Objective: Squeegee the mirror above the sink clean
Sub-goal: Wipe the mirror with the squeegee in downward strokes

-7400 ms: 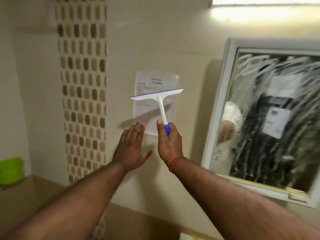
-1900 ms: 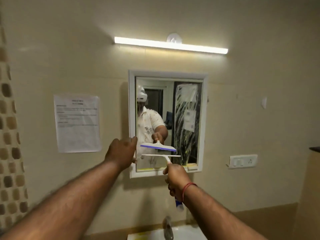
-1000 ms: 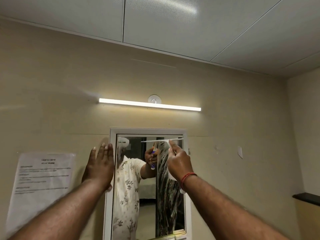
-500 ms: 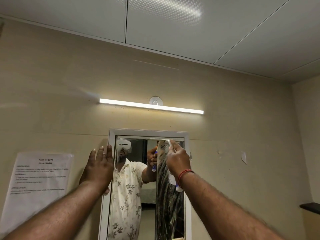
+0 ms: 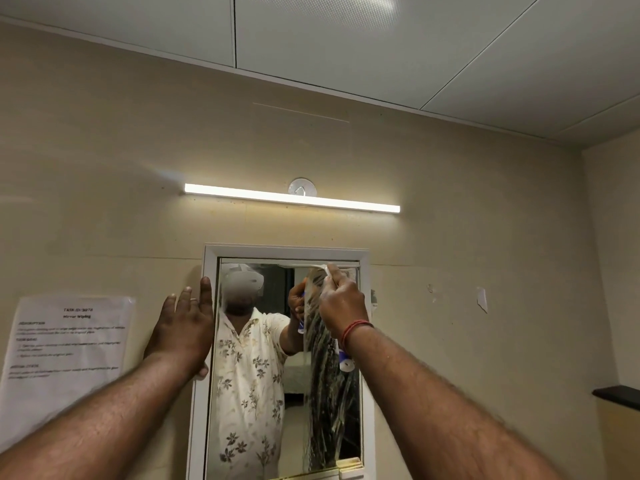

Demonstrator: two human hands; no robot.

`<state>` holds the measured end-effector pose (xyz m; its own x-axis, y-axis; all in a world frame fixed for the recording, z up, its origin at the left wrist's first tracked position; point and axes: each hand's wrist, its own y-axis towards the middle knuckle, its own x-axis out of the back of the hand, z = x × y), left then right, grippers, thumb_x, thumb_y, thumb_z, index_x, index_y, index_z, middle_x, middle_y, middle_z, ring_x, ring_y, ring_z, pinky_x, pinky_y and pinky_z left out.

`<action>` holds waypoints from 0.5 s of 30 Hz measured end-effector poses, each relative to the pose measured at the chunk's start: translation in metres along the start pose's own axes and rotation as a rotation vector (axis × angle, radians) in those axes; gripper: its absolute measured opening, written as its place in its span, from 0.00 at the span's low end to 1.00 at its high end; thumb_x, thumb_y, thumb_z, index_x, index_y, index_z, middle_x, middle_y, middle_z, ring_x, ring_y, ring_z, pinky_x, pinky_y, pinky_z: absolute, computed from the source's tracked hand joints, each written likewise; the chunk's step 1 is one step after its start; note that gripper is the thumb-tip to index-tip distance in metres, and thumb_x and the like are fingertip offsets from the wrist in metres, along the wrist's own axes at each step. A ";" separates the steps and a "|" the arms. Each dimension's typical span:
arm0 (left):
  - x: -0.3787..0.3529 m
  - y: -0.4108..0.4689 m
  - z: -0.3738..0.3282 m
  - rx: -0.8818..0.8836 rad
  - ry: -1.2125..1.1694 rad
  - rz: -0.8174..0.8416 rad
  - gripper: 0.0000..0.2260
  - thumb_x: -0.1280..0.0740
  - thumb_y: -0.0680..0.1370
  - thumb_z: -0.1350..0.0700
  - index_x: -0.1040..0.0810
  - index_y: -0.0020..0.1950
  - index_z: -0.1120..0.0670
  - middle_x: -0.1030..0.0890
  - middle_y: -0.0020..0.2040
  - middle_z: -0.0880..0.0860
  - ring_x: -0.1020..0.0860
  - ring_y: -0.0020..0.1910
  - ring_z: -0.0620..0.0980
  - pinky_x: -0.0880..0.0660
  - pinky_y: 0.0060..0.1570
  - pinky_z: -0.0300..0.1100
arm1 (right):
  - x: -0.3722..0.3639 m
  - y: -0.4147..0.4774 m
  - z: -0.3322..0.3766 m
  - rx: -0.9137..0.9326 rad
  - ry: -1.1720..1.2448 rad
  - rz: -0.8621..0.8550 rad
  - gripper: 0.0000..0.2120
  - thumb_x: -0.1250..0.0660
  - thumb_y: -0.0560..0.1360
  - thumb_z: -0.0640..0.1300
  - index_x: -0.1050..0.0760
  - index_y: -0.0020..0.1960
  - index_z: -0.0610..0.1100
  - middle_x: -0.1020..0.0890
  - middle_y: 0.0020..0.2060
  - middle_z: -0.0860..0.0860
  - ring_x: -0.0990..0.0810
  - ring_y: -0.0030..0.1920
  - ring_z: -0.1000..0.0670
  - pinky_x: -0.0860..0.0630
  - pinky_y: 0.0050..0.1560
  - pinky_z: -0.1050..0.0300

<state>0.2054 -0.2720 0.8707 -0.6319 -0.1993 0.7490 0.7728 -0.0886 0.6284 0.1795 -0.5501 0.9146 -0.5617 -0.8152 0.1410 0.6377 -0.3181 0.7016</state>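
The white-framed mirror (image 5: pixel 204 393) hangs on the beige wall. Its left half is wiped and reflects a person in a floral shirt; its right strip (image 5: pixel 325 403) is streaked with soapy foam. My right hand (image 5: pixel 341 306) grips the squeegee handle, whose blue end (image 5: pixel 345 362) sticks out below my wrist. The white blade (image 5: pixel 304 266) lies along the top edge of the glass. My left hand (image 5: pixel 185 327) rests flat, fingers apart, on the wall and the mirror's left frame.
A lit tube light (image 5: pixel 291 199) runs above the mirror. A printed paper sheet (image 5: pixel 65 344) is stuck to the wall at left. A dark shelf edge (image 5: pixel 616 396) juts out at the far right. The sink is out of view.
The squeegee has gone from the mirror's bottom up to its top edge and shifted slightly right onto the foamy strip. My left hand stays on the frame.
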 end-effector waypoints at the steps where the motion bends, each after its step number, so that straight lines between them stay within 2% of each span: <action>1: 0.000 0.000 0.001 -0.003 -0.013 -0.004 0.78 0.13 0.67 0.40 0.78 0.81 0.67 0.44 0.89 0.65 0.49 0.90 0.63 0.49 0.88 0.58 | 0.000 0.000 0.000 -0.010 0.010 0.000 0.21 0.41 0.89 0.52 0.30 0.82 0.58 0.22 0.74 0.47 0.18 0.63 0.48 0.18 0.65 0.48; 7: 0.006 -0.012 0.001 -0.002 -0.074 -0.017 0.77 0.14 0.69 0.40 0.77 0.83 0.63 0.43 0.89 0.66 0.46 0.89 0.63 0.45 0.88 0.57 | -0.001 -0.005 -0.004 -0.029 -0.022 0.003 0.22 0.42 0.89 0.52 0.32 0.83 0.58 0.24 0.76 0.46 0.19 0.67 0.46 0.19 0.68 0.45; 12: 0.012 -0.022 -0.003 0.007 -0.097 -0.042 0.73 0.15 0.72 0.41 0.75 0.84 0.62 0.41 0.88 0.66 0.41 0.88 0.62 0.40 0.85 0.53 | -0.001 -0.010 -0.011 -0.012 -0.030 0.001 0.22 0.43 0.90 0.50 0.32 0.83 0.57 0.24 0.77 0.46 0.24 0.59 0.54 0.21 0.62 0.55; 15: 0.008 -0.027 -0.004 0.005 -0.138 -0.038 0.73 0.16 0.73 0.41 0.78 0.83 0.61 0.41 0.88 0.65 0.40 0.87 0.62 0.39 0.84 0.52 | -0.001 -0.015 -0.019 -0.024 -0.060 0.003 0.22 0.43 0.90 0.52 0.33 0.83 0.60 0.20 0.72 0.49 0.16 0.53 0.52 0.15 0.55 0.52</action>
<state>0.1791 -0.2749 0.8589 -0.6632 -0.0600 0.7460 0.7479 -0.0889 0.6578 0.1802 -0.5531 0.8906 -0.5899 -0.7861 0.1847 0.6513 -0.3279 0.6843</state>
